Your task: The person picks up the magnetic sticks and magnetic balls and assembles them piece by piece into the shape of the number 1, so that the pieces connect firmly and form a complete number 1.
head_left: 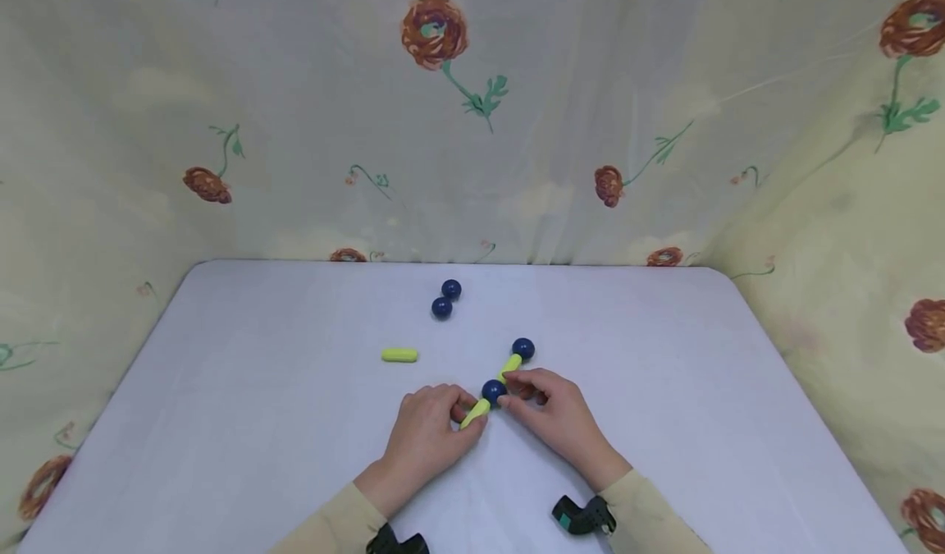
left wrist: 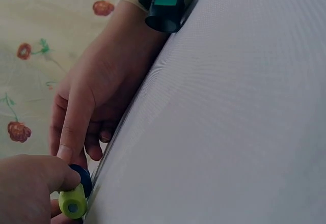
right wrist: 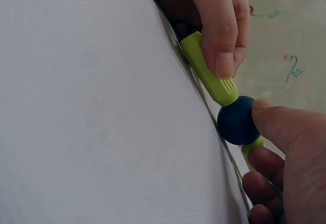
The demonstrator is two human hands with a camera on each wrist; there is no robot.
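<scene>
My left hand (head_left: pixel 431 432) pinches a yellow-green building rod (head_left: pixel 477 413) between thumb and fingers. One end of this rod meets a dark blue ball (head_left: pixel 494 391); a round grey inset shows in its other end in the left wrist view. My right hand (head_left: pixel 559 419) holds that ball, thumb against its side, with fingers curled by a second yellow-green rod (head_left: pixel 511 365) beyond it. Another dark blue ball (head_left: pixel 523 349) sits at the far end of the second rod, so rods and balls form one slanting line. Fingers partly cover both rods.
A loose yellow-green rod (head_left: pixel 399 355) lies left of the hands. Farther back, two dark blue balls (head_left: pixel 441 309) sit side by side. Everything rests on a white table (head_left: pixel 221 423), with a flower-patterned curtain (head_left: pixel 310 94) behind and at the sides.
</scene>
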